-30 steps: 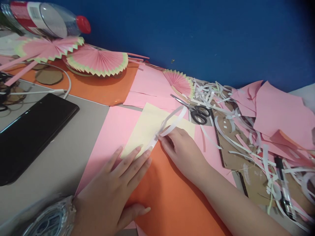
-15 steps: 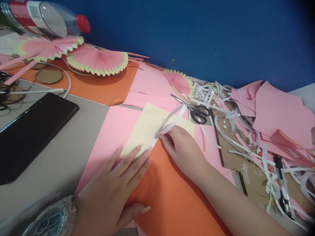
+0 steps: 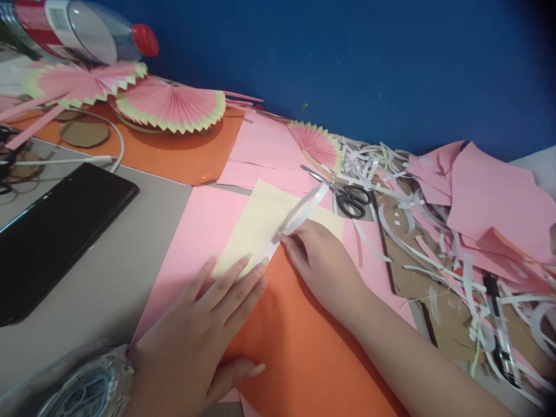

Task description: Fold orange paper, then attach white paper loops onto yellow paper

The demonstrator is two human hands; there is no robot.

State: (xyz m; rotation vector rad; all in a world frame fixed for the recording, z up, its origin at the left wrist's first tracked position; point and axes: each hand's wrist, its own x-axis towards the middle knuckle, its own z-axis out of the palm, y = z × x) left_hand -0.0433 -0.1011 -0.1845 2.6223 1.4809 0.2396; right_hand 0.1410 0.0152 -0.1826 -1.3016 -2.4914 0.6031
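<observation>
My left hand [image 3: 204,330] lies flat with fingers stretched out, pressing on the orange paper [image 3: 299,347] and the edge of a pale yellow sheet [image 3: 256,226], which rest on a pink sheet [image 3: 195,231]. My right hand [image 3: 324,263] pinches a thin white strip [image 3: 299,214] that curls up from the seam between yellow and orange paper. The strip's lower end lies along that seam near my left fingertips.
Black-handled scissors [image 3: 347,197] lie just beyond the yellow sheet. White paper strips [image 3: 434,231], cardboard and pink scraps [image 3: 490,197] pile up at right. Folded pink fans [image 3: 171,107], a plastic bottle [image 3: 78,32], a white cable and a black phone [image 3: 52,226] sit at left. A blue wall stands behind.
The white strip has shifted slightly in my right hand, its loop flattening a little. Both hands stay almost in place.
</observation>
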